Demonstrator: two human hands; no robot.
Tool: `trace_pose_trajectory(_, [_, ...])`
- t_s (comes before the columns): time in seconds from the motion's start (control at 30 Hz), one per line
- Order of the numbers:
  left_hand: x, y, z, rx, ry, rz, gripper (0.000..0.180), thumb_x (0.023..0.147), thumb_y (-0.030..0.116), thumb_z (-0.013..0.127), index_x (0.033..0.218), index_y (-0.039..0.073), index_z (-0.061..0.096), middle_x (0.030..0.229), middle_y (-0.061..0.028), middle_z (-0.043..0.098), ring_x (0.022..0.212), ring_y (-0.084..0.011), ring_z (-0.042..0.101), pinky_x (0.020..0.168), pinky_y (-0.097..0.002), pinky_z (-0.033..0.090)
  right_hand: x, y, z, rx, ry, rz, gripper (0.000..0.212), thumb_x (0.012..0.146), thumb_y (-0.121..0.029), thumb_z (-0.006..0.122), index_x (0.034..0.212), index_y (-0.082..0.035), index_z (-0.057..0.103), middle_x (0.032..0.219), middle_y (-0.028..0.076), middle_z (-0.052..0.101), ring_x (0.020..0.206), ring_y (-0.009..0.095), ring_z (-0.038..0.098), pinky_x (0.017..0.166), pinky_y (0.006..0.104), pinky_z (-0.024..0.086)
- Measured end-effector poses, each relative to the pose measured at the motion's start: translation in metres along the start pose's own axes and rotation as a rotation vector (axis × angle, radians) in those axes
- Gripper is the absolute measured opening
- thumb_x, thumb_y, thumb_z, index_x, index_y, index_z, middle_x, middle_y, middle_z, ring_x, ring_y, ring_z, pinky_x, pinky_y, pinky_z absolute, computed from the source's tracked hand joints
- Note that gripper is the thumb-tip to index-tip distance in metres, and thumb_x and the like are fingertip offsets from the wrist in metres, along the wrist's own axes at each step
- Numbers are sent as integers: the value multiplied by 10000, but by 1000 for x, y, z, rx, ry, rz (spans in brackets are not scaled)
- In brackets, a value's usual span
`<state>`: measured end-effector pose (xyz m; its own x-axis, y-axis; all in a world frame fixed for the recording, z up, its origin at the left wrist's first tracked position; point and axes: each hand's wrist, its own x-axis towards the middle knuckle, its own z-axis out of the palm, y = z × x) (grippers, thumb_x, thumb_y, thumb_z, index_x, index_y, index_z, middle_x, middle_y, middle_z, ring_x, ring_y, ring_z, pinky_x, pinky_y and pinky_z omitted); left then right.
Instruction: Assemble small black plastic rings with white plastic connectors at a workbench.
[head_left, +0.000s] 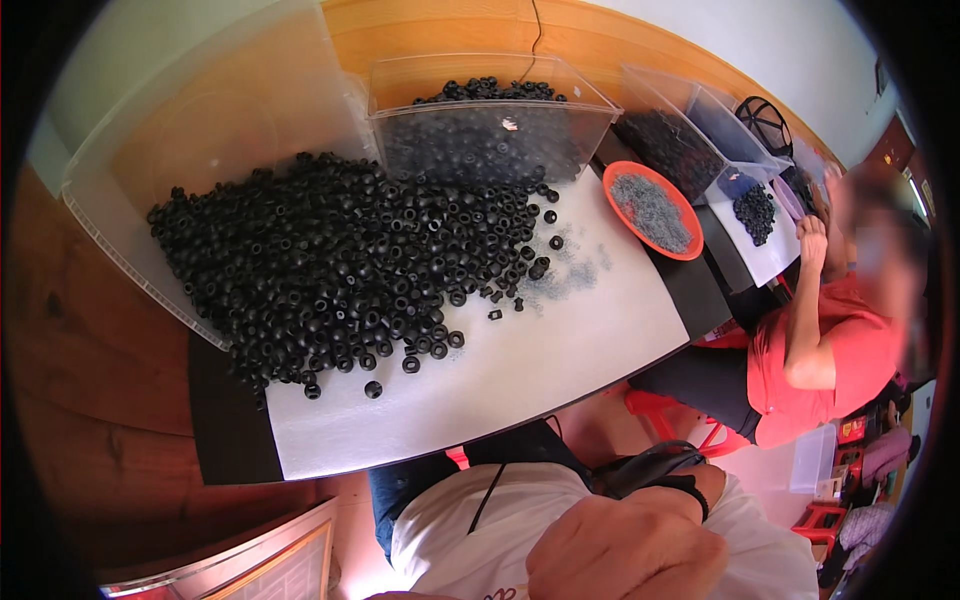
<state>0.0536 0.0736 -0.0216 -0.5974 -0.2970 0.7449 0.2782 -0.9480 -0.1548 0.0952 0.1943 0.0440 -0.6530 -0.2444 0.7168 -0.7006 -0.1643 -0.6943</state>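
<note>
My right hand [630,548] is raised close to the camera at the lower edge, back and knuckles showing, with a dark band at the wrist. Its fingers curl inward, and whatever they hold, if anything, is hidden. A sliver of skin at the bottom edge may belong to my left hand; its fingers are out of sight. Beyond my lap stands a table with a white sheet [560,350] on it. A large heap of small black ring-shaped plastic parts [330,260] spreads over its left side. A few loose ones lie along the heap's near and right edges.
Behind the heap stands a clear bin [490,145] of black parts; a large translucent tub [215,130] lies tipped at left. An orange bowl [697,236] holds small grey pieces. At right, a red-shirted person [820,350] sits beside more clear bins [700,120] and black parts [755,215].
</note>
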Motion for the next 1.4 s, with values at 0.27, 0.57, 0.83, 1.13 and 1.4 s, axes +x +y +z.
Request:
trace_pose_trajectory(0.27, [87, 52, 5, 437, -437, -1104, 142, 887, 56, 622, 781, -16, 560, 877, -177, 635, 743, -280, 649, 654, -356, 571, 6, -10, 2, -190, -7, 50, 141, 844, -56, 616, 785, 71, 596, 671, 129, 555, 455, 220, 526, 385, 316, 375])
trace_pose_trajectory(0.57, [94, 63, 10, 501, -444, -1119, 78, 876, 40, 628, 847, -4, 571, 909, -170, 639, 781, -274, 654, 673, -368, 560, 27, 0, -16, -167, -312, -70, 122, 779, 20, 639, 847, 115, 604, 729, 174, 575, 508, 236, 567, 407, 322, 418])
trace_pose_trajectory(0.83, [80, 40, -6, 420, -359, -878, 71, 868, 33, 635, 869, -10, 578, 891, -163, 643, 785, -268, 652, 674, -357, 555, 13, -6, -11, -22, -52, 76, 99, 799, 55, 614, 860, 132, 627, 900, 254, 623, 634, 320, 639, 532, 371, 523])
trace_pose_trajectory(1.13, [35, 19, 2, 112, -18, 1, 83, 863, 40, 644, 877, -14, 582, 879, -162, 645, 793, -266, 654, 675, -357, 555, -5, 35, 38, 198, 428, -628, 77, 799, 44, 618, 829, 114, 632, 808, 241, 641, 612, 291, 633, 496, 344, 510])
trace_pose_trajectory(1.4, [83, 54, 10, 585, -554, -906, 99, 861, 58, 627, 890, -23, 578, 848, -143, 627, 711, -252, 648, 589, -369, 556, 6, -2, 35, -146, 504, -5, 157, 796, -67, 702, 739, 53, 619, 738, 179, 631, 535, 222, 594, 425, 293, 468])
